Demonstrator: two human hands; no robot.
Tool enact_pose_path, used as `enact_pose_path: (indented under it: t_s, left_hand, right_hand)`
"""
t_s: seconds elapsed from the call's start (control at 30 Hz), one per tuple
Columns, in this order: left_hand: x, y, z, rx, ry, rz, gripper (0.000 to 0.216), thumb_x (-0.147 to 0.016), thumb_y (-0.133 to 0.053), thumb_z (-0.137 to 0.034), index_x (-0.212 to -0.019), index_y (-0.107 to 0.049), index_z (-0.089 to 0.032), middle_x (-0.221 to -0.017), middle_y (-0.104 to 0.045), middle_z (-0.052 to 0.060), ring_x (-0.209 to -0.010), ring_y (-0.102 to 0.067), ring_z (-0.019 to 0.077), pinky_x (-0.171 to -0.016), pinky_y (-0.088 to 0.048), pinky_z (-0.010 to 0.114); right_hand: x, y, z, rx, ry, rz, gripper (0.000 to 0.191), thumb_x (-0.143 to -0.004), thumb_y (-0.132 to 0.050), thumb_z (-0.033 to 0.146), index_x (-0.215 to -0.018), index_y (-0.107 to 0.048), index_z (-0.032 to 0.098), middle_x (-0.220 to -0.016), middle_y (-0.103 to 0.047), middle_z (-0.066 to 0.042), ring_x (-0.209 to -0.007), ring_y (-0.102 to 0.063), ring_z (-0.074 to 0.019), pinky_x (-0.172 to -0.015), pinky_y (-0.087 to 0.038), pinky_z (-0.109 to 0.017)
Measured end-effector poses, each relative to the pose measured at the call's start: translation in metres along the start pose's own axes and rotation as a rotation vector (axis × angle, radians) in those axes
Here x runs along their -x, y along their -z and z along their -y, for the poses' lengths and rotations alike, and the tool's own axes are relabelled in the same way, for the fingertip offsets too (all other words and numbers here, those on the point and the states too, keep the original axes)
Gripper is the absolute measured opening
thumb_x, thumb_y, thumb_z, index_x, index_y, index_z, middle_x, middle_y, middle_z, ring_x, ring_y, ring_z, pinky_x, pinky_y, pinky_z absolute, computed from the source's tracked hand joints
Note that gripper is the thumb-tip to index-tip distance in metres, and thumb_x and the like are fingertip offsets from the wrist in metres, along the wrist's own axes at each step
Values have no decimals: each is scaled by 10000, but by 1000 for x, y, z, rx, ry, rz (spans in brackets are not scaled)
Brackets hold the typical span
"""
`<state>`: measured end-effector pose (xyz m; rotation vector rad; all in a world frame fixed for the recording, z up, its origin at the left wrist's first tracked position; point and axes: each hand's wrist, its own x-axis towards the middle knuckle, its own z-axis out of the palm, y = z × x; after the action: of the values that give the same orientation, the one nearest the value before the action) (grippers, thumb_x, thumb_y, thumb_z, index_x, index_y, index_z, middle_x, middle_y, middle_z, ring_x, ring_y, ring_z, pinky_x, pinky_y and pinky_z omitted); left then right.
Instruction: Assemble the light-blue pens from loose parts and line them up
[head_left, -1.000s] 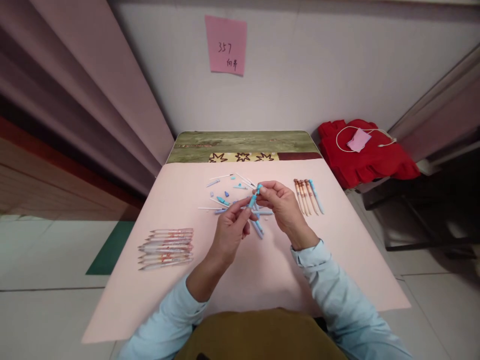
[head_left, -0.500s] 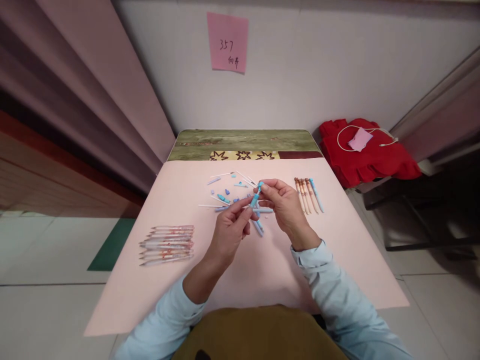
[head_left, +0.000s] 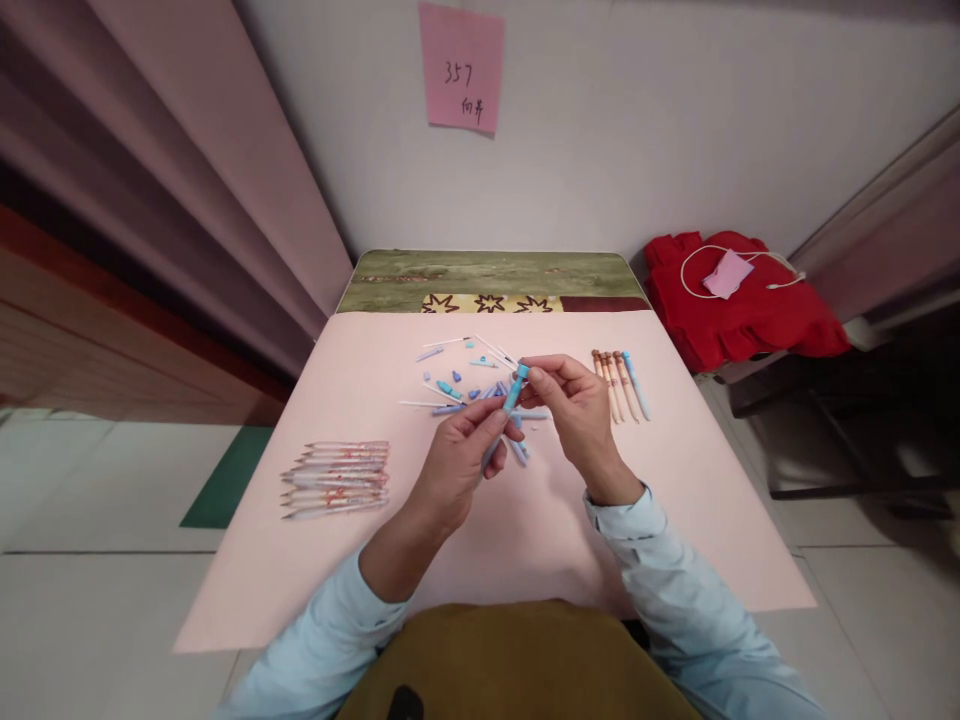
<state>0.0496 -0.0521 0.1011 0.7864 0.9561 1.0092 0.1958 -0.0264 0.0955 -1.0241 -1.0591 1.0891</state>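
Observation:
My left hand (head_left: 454, 460) is closed round a light blue pen barrel (head_left: 513, 397), which tilts up to the right. At its upper end, the thumb and fingers of my right hand (head_left: 585, 415) pinch a blue pen top (head_left: 522, 371). The top appears to meet the barrel. Behind and below my hands lie loose pen parts: white refills (head_left: 495, 350), a turquoise piece (head_left: 448, 389), a small purple-blue piece (head_left: 456, 376) and several blue barrels (head_left: 517, 450). My fingers hide some of these.
At the left lies a row of pale patterned pens (head_left: 337, 482). Several brown-topped pens (head_left: 611, 385) and one blue pen (head_left: 637, 385) lie at the right. Pink paper (head_left: 510, 560) covers the table. A red cushion (head_left: 690, 310) with a white cable sits beyond the table's right edge.
The blue top has come down against the barrel, closing the narrow gap between them. Both hands keep their grip, and the camera view has shifted slightly.

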Motion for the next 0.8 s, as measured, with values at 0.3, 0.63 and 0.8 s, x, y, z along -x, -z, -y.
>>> enact_pose_path:
  t_s: [0.3, 0.63, 0.8]
  left_hand:
    - [0, 1, 5, -50, -54, 7, 306, -806, -704, -400, -996, -710, -161, -726, -654, 24, -478, -458, 67, -431, -304, 207]
    - [4, 1, 7, -61, -51, -7, 321, -794, -714, -423, -987, -707, -167, -699, -650, 18, -446, -416, 57, -413, -241, 207]
    - [6, -2, 13, -42, -86, 41, 293, -819, -691, -405, -984, -665, -164, -746, -666, 29, -500, -475, 76, -459, -319, 219]
  right_hand:
    - [3, 2, 3, 5, 20, 2, 269, -833, -698, 433, -998, -709, 221, -807, -716, -7, -666, -672, -131, -614, -585, -259]
    - [10, 1, 2, 51, 36, 18, 238, -827, -707, 430, -933, -717, 217, -757, -704, -3, -649, -652, -130, -603, -562, -258]
    - [10, 2, 6, 10, 3, -15, 332, -824, -707, 437, -1078, -673, 227, -750, -696, 10, -647, -652, -126, -601, -560, -247]
